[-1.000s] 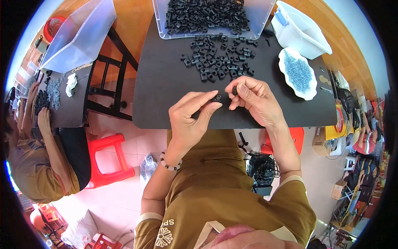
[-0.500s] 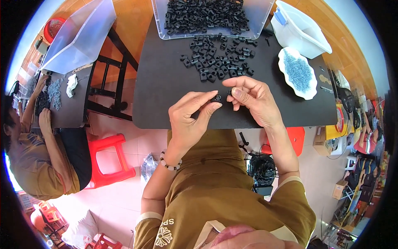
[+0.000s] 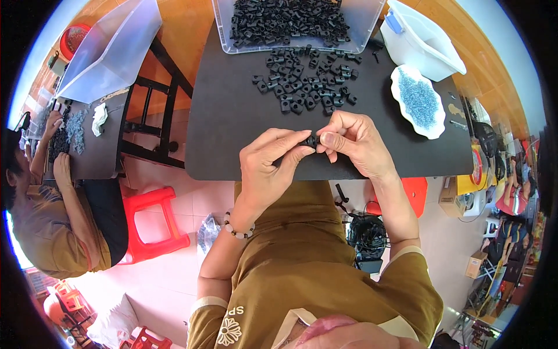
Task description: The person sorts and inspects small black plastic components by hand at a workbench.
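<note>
1. we hold one small black part (image 3: 308, 141) between both hands, just above the near edge of the black table (image 3: 226, 116).
2. our left hand (image 3: 268, 166) pinches the part's left end, fingertips closed on it, thumb on the near side.
3. our right hand (image 3: 350, 142) meets it from the right, thumb and forefinger closed on the other end; whether those fingers also carry a tiny piece is too small to tell.
4. we judge the step to be assembly: something is being pressed or fitted at the part, with both hands steadying it.
5. a loose pile (image 3: 305, 81) of the same black parts lies on the table just beyond our hands, and a clear bin (image 3: 293, 23) at the far edge is full of more.
6. a white dish (image 3: 416, 100) of small blue-grey bits sits to the right, near our right hand, with a white tub (image 3: 421, 38) behind it.
7. the next move, as we judge it, calls for a firm, aligned squeeze, keeping the part square so it does not slip from the fingertips.
8. after that the part needs a place apart from the pile, so that it does not mix in.
9. at the left another person (image 3: 40, 198) works at a separate table, well apart from us.
</note>
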The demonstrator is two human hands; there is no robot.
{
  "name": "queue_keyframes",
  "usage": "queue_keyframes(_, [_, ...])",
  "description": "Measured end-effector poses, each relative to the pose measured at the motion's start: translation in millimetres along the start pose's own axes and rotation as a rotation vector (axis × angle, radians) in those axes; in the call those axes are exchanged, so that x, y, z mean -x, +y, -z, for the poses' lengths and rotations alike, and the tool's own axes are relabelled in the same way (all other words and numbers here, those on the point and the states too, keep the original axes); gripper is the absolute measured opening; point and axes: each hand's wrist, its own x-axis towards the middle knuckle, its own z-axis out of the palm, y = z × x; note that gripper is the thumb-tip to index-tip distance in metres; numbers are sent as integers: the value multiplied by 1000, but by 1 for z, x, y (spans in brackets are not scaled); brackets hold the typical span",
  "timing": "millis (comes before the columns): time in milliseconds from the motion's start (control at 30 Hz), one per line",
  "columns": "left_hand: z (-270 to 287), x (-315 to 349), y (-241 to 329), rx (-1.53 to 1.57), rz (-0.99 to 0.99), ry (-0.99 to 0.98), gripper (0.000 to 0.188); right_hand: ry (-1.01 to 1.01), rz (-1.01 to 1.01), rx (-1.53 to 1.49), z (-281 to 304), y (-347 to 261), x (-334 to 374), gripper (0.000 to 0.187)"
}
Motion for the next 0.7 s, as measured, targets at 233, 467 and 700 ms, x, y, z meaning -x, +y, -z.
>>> queue_keyframes(233, [0,1,1,-60,-32,-27,29,10,-28,28,1,0,0,18])
queue_keyframes(467, [-5,2,-3,-112,-117,2,31,47,-57,146,-6,-4,1,22])
queue_keyframes(700, [-5,3,-2,-136,-152,6,34,74,-62,160,-12,-1,0,23])
